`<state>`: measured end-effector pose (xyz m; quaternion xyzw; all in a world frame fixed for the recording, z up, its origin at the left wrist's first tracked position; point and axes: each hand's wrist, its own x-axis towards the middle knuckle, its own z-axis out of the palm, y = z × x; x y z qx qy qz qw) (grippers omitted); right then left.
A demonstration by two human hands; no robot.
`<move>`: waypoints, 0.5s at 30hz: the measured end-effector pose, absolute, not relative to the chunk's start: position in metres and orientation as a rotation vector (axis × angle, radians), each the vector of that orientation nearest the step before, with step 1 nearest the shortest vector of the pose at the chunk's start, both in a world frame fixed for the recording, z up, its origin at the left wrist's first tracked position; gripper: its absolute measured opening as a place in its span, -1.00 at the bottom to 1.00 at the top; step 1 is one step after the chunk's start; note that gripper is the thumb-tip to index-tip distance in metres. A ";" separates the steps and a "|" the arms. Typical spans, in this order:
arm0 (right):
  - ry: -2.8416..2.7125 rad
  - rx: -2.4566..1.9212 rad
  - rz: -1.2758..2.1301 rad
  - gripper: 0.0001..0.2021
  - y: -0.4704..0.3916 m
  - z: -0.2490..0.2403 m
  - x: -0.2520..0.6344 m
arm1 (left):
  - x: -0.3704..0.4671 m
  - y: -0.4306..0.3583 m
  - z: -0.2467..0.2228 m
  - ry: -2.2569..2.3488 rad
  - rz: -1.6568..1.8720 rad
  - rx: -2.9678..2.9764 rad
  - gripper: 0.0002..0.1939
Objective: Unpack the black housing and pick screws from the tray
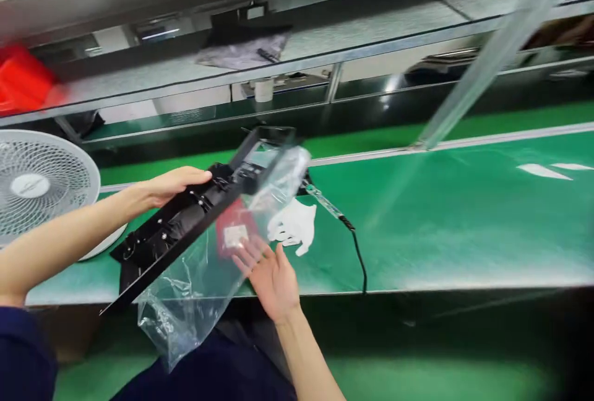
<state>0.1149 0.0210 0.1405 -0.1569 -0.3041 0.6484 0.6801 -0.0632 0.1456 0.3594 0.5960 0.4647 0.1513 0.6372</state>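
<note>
Left hand [172, 183]: laid palm down on the upper edge of a long black frame [185, 228], fingers curled over that edge and gripping it. The frame runs slantwise from beyond the fingertips down toward the person's lap, tilted, its far end raised.

Clear plastic bag [204, 277]: drawn over the frame's far part and hanging loose below it; a red label [234, 231] with a pale patch shows through the film just above the right fingertips.

Right hand [271, 277]: palm up, fingers spread and open, fingertips against the underside of the bag; whether they pinch the film cannot be told, the picture being blurred.

White glove [294, 228]: lying on the green table surface [464, 215], just beyond the right fingertips, apart from them.

Corded tool [327, 206]: slim, beyond the glove, its black cable [359, 258] trailing over the table edge.

White fan [39, 187]: well to the left of the left wrist.

Red bin [23, 79]: on the shelf above the fan.
</note>
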 end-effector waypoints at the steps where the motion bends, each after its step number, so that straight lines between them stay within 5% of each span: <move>1: -0.654 -0.312 1.515 -0.44 0.024 0.143 0.117 | -0.062 0.143 0.360 0.985 0.273 1.410 -0.75; 5: -0.565 -0.234 1.550 -0.55 0.017 0.158 0.132 | -0.045 0.158 0.360 0.659 -0.207 1.861 -0.56; 15: -0.408 -0.608 1.490 -0.35 0.010 0.166 0.116 | 0.032 0.255 0.347 0.522 -0.995 2.461 -0.72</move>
